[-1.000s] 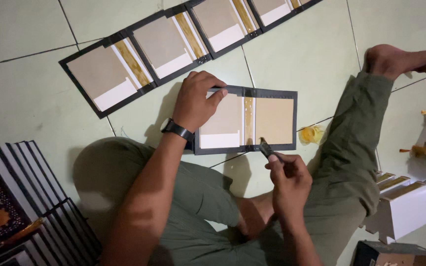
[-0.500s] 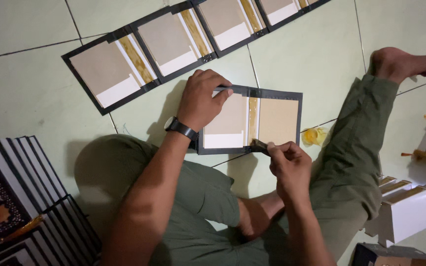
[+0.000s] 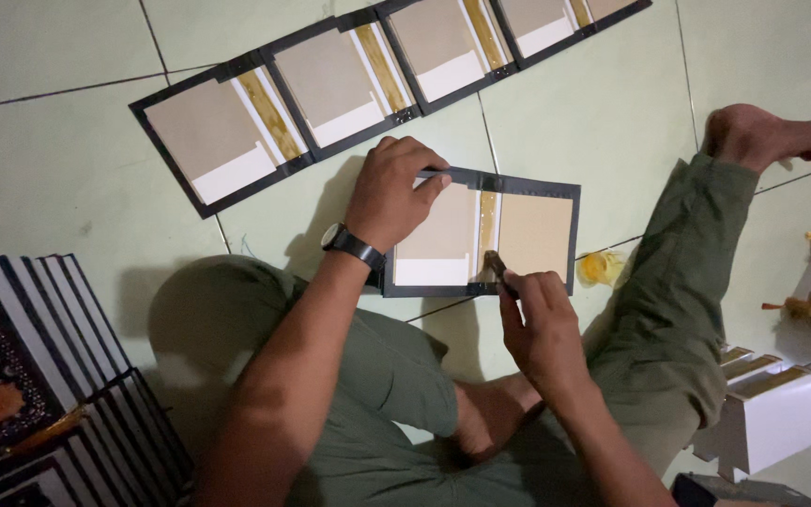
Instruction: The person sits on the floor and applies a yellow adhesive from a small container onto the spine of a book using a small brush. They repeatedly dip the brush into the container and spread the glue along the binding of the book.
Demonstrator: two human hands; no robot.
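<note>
On the tiled floor, the left hand (image 3: 394, 192) presses flat on the book cover (image 3: 481, 235) while the right hand (image 3: 537, 314) pinches what looks like a brush (image 3: 497, 272).

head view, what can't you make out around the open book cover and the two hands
- Tool in the right hand: head view, fingers wrap it, only a dark tip shows.
- Open cover: its left edge lies under the left hand.
- Row of covers: cut off by the top edge.
- Stacked books: cut off at the left and bottom edges.

Matt brown card cover (image 3: 481, 235) with black edging lies on smooth, glossy floor tiles (image 3: 603, 113).
</note>
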